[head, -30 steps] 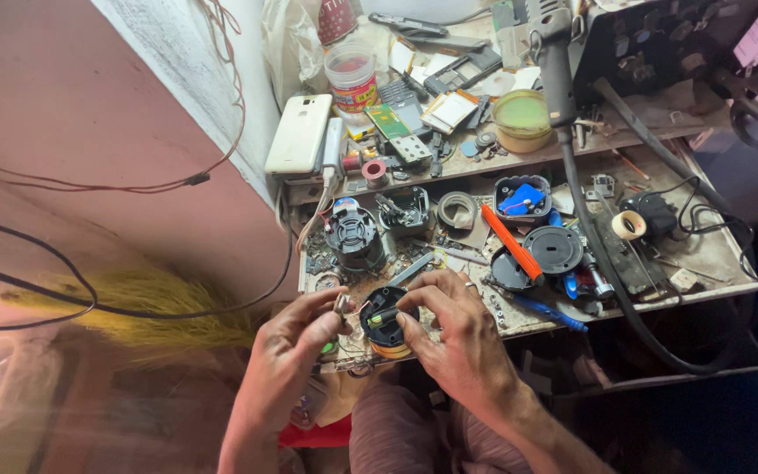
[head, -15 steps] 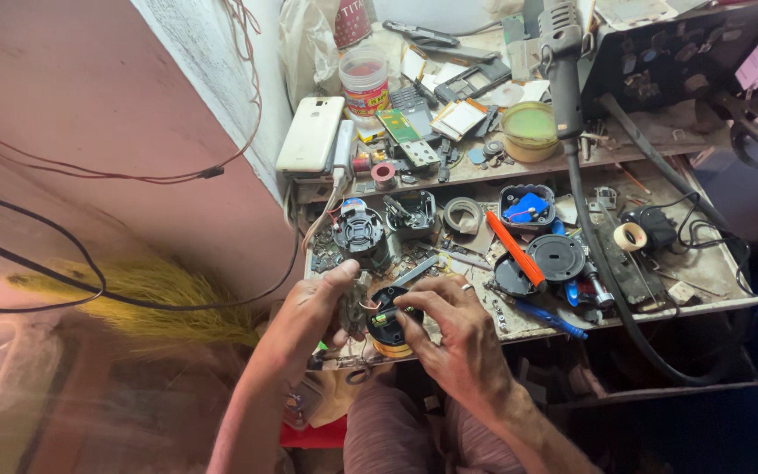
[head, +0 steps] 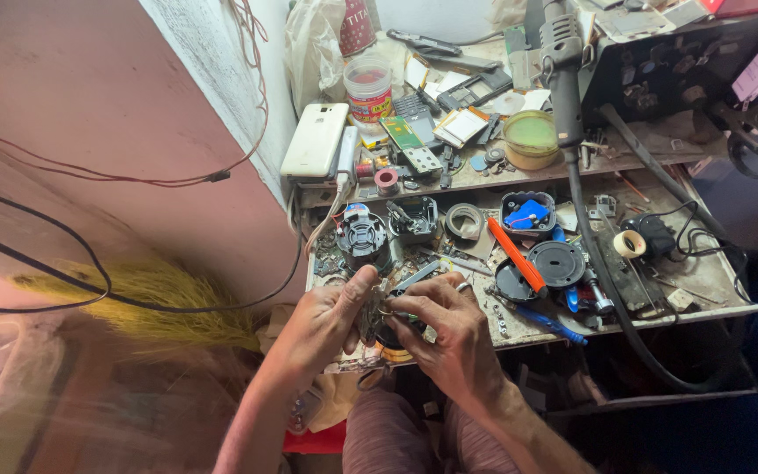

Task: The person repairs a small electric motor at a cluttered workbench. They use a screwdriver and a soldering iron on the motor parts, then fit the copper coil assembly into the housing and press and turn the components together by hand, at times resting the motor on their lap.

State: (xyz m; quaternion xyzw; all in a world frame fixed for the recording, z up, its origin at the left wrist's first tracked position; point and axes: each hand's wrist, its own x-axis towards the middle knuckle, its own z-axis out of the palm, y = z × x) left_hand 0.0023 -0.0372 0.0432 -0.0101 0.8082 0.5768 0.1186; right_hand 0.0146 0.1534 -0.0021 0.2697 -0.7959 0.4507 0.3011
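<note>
Pinching a small metal part [head: 372, 303] between thumb and fingers, left hand [head: 322, 326] is closed on it at the near edge of the worktop [head: 704, 285]. Right hand [head: 449, 338] meets it from the other side, fingertips closed on the same part, above a round black-and-orange component [head: 389, 344]. Just beyond: black round speaker [head: 362, 239]; orange-handled tool [head: 516, 254] to the right; white phone [head: 315, 139] on the upper shelf.
</note>
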